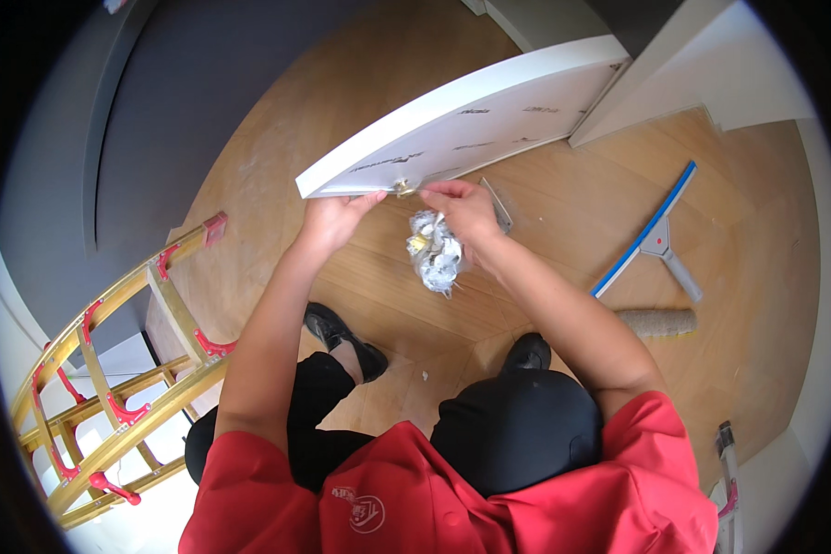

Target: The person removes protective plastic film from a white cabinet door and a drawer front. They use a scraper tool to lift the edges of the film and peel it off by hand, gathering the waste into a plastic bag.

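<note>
A white door panel (457, 118) stands out from its frame, its inner face under clear film that bears printed writing. My left hand (331, 220) grips its near edge, thumb on the inner side. Close to that thumb, a small brass-coloured fitting (403, 187) sits at the edge. My right hand (465, 211) is at the fitting's other side, thumb and forefinger pinched together. A wad of crumpled clear plastic film (436, 257) shows under the right palm and appears held by the other fingers, which are hidden. Behind this hand, a flat, thin-edged piece (498, 204) is partly covered.
A yellow stepladder (138, 291) with red brackets stands at the left. On the wood floor (388, 277), a blue-edged squeegee (654, 239) and a fuzzy washer sleeve (658, 323) lie to the right. Another ladder-like frame (730, 478) is at lower right. A white cabinet side (665, 83) adjoins the door.
</note>
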`<state>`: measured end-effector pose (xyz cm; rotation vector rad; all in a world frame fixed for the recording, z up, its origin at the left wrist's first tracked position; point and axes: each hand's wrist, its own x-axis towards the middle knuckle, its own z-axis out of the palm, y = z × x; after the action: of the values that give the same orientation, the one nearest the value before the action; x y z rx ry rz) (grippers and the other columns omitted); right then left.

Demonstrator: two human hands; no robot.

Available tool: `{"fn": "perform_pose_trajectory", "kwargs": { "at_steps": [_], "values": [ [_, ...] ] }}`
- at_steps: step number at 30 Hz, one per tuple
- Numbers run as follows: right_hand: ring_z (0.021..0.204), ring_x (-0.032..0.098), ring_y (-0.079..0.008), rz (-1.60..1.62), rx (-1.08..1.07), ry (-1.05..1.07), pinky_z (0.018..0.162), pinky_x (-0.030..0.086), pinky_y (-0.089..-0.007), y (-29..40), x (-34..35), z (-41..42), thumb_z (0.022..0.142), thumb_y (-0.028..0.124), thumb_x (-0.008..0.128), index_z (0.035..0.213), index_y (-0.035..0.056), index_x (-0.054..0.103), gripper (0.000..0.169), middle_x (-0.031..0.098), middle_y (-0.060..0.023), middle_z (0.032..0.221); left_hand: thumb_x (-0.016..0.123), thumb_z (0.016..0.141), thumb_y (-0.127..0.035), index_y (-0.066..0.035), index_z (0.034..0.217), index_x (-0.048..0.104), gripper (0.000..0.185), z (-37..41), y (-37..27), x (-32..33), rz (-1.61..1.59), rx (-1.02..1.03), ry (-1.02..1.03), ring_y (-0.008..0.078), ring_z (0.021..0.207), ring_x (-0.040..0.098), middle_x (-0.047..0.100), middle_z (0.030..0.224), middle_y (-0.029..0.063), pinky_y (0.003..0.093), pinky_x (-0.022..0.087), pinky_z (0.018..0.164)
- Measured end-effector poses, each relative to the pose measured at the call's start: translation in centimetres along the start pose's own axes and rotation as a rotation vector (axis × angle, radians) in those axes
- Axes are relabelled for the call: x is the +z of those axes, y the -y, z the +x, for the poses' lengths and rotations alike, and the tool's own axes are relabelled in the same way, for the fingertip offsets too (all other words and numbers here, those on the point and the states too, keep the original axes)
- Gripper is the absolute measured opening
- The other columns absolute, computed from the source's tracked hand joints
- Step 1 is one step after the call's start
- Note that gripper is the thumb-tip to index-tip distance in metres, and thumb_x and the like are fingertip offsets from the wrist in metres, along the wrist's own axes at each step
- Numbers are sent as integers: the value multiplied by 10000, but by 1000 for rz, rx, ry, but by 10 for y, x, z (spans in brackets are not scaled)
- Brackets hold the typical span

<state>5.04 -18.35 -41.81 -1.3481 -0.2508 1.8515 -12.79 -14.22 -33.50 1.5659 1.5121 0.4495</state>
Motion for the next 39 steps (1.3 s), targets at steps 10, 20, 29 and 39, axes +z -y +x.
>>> {"fn": "perform_pose_trajectory", "kwargs": {
  "at_steps": [10,20,29,39],
  "values": [
    [627,606,-163,34,20,105,586,484,-308,-6,2,9,798,76,680,818,-53,674,131,661,-93,735,728,832,-52,44,1209,541,431,-23,-8,16,0,-99,5,201,1089,594,619,1186,130,325,482,936],
    [619,597,-202,-379,-240,116,624,475,-331,-16,-26,-10,717,143,615,720,-2,706,172,640,-127,640,712,831,-3,60,1160,564,367,-54,7,43,-128,91,-139,183,1036,598,623,1133,115,311,474,909],
    [608,606,-228,-386,-319,140,621,483,-349,-24,-35,-12,723,159,601,736,15,709,181,634,-139,640,691,840,-9,30,1057,624,231,-73,-3,63,125,19,-185,155,876,633,667,970,77,295,507,763],
    [695,633,-342,-574,-401,139,645,499,-411,-15,-41,-16,773,217,618,796,39,721,207,645,-189,714,560,793,-82,3,1394,428,621,-78,2,97,1299,550,-28,174,657,568,494,722,35,312,484,610]
  ]
}}
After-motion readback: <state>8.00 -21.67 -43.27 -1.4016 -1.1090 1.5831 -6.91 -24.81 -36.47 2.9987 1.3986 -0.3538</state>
